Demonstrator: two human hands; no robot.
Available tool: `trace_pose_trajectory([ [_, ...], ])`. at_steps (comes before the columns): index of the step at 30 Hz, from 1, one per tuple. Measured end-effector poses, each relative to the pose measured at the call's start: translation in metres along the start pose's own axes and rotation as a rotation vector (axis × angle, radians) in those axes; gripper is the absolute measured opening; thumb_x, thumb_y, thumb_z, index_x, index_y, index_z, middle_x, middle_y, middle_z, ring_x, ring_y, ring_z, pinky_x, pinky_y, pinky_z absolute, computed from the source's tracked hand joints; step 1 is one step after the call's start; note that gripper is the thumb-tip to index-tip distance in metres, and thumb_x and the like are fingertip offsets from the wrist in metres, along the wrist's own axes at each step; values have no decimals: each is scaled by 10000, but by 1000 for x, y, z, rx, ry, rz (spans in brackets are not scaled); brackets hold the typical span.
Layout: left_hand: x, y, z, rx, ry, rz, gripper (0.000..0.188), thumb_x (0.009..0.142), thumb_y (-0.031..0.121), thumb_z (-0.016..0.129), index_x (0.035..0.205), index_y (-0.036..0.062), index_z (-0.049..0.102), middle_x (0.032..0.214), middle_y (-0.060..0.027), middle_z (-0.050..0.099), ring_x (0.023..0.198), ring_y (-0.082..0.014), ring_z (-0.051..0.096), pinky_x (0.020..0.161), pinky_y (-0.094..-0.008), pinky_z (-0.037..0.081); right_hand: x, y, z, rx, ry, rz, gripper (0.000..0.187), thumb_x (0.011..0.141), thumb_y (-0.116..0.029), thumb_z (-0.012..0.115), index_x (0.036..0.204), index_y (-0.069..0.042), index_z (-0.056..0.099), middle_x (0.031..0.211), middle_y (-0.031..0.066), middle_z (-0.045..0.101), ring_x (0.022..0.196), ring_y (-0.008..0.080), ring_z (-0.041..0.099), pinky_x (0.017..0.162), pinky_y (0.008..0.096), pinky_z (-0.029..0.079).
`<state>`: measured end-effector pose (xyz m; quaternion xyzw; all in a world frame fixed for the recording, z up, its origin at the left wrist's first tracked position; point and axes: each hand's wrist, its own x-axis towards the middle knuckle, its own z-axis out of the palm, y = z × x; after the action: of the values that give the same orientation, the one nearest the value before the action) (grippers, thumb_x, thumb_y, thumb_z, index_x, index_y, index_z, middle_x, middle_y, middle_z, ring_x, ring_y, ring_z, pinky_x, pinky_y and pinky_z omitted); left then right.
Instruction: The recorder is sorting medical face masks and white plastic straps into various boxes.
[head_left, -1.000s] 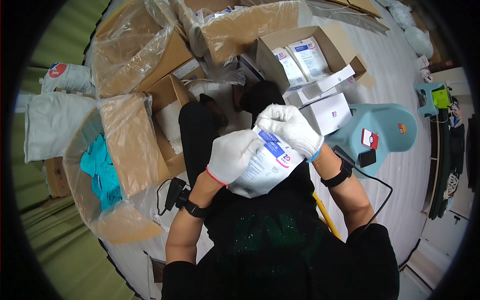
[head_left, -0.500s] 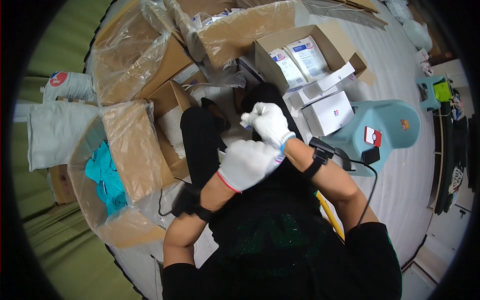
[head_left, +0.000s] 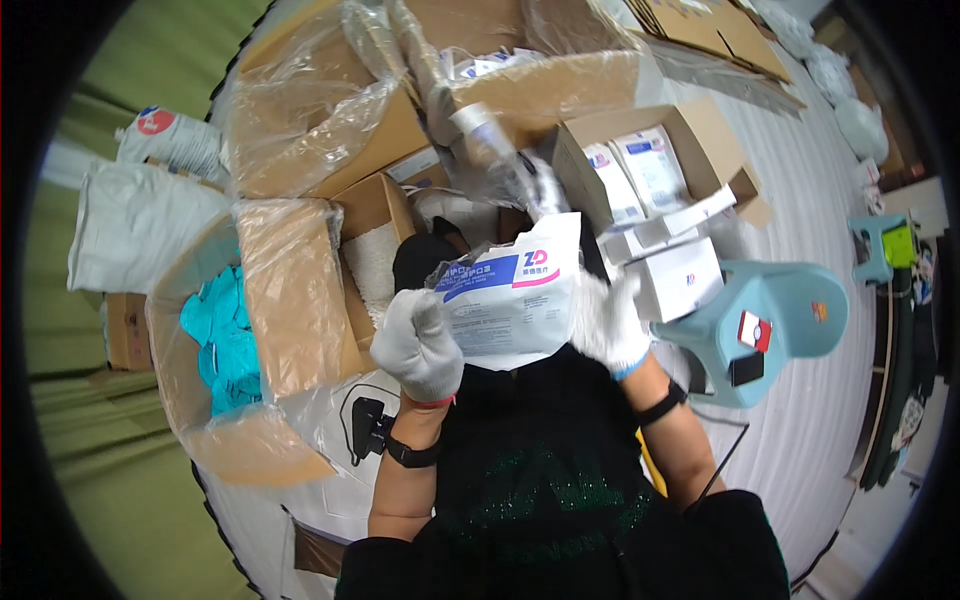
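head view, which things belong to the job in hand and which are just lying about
Likely the job: printed packet; left hand, gripping it; right hand, beside it; similar packets in carton.
Likely lying about: blue chair; red-and-white item; small black item.

Pale whitish, faintly creased floor covering [head_left: 800,200]; on it, open brown cardboard boxes [head_left: 295,300] (some draped in clear plastic film [head_left: 310,95]), light-blue rounded plastic chair [head_left: 790,315].

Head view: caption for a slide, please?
Gloved left hand gripping a white packet by its left edge, blurred right hand near its right edge, open cardboard boxes beyond.
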<state>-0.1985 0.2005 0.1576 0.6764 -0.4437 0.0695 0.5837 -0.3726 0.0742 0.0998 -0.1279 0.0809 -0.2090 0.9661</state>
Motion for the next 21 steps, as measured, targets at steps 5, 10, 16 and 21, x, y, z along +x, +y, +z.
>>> trace_pose_trajectory([
  [5,-3,-1,1,153,-13,-70,278,1010,176,512,835,-28,585,693,-62,539,609,-132,494,556,-261,397,-8,15,11,-778,73,90,592,869,-283,690,1318,40,478,1232,150,593,1055,207,610,901,331,499],
  [10,8,8,-6,-230,-106,79,419,1010,320,479,865,-36,646,723,-143,618,658,-263,602,589,-327,459,-5,10,2,-896,190,-135,208,898,-83,643,1071,29,669,923,98,709,807,145,658,727,287,528],
  [16,49,32,-33,-212,-240,-204,90,830,-3,667,914,-15,636,801,-78,603,731,-171,594,669,-279,470,-13,-2,10,-1254,333,-210,170,865,-73,710,1018,2,704,932,53,713,851,107,635,776,278,511],
  [21,67,34,-45,-37,-678,2,269,730,-29,677,993,18,651,882,-152,642,778,-333,632,707,-343,510,-14,-3,7,-1390,281,-342,157,877,-82,696,1014,-6,711,937,75,718,861,135,648,782,294,510],
])
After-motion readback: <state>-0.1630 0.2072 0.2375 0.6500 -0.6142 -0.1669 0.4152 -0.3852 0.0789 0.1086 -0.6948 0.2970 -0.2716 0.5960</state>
